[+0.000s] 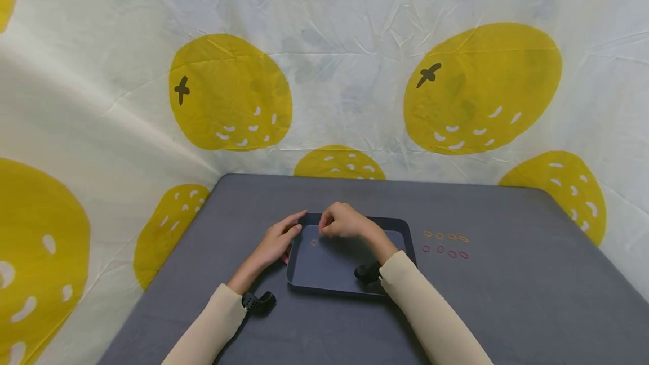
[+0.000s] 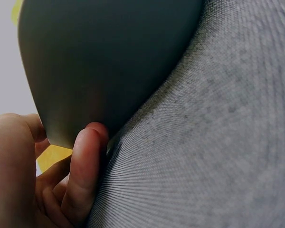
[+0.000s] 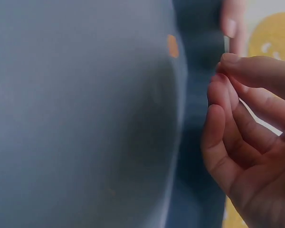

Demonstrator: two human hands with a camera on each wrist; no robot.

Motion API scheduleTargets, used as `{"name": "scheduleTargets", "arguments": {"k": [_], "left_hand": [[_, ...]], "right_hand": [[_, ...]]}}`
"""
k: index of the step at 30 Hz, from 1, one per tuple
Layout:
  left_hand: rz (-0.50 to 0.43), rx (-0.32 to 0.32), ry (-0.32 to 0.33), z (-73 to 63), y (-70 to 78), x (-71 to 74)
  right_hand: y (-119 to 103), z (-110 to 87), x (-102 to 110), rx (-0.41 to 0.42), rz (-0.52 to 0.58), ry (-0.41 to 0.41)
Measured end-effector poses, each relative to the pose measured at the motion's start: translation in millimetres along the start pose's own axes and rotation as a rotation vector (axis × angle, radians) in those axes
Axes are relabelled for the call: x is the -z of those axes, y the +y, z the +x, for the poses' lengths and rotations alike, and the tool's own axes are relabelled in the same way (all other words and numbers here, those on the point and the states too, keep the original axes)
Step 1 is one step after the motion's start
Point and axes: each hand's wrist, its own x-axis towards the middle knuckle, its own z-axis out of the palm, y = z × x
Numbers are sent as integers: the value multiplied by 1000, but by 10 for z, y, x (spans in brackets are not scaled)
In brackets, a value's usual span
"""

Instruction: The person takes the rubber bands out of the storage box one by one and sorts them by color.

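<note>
A dark grey rectangular tray (image 1: 350, 292) lies on the table. My left hand (image 1: 274, 241) grips its left wall near the far corner; in the left wrist view, fingers (image 2: 84, 161) of that hand press against the tray's outer side (image 2: 109, 61). Over the tray's far left part is my right hand (image 1: 345, 221), its fingers bent and the tips brought together. The right wrist view shows thumb and fingertips (image 3: 218, 90) meeting, and no object shows between them. A small orange ring (image 1: 314, 243), like a tiny rubber band, lies on the tray floor just left of the right fingertips.
Right of the tray, small thin rings lie on the grey table (image 1: 507, 297) in two rows: several yellow-orange ones (image 1: 439, 236) behind, several dark red ones (image 1: 440, 249) in front. A white curtain (image 1: 350, 100) printed with yellow fruit hangs behind the table.
</note>
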Motion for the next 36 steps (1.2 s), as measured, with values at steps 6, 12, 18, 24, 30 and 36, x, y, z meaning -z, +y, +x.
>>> {"name": "scheduleTargets", "arguments": {"k": [6, 12, 18, 24, 30, 36], "left_hand": [[1, -8, -11, -7, -11, 4], [4, -5, -3, 2, 0, -3], [13, 0, 0, 6, 7, -6], [10, -3, -2, 6, 12, -4], [15, -2, 8, 14, 15, -4], [17, 0, 6, 18, 12, -4]], "right_hand": [[37, 75, -164, -25, 11, -8], [67, 113, -234, -23, 2, 0], [46, 111, -243, -29, -29, -7], [31, 111, -243, -40, -32, -16], [32, 120, -248, -40, -30, -24], [51, 133, -259, -34, -55, -22]]}}
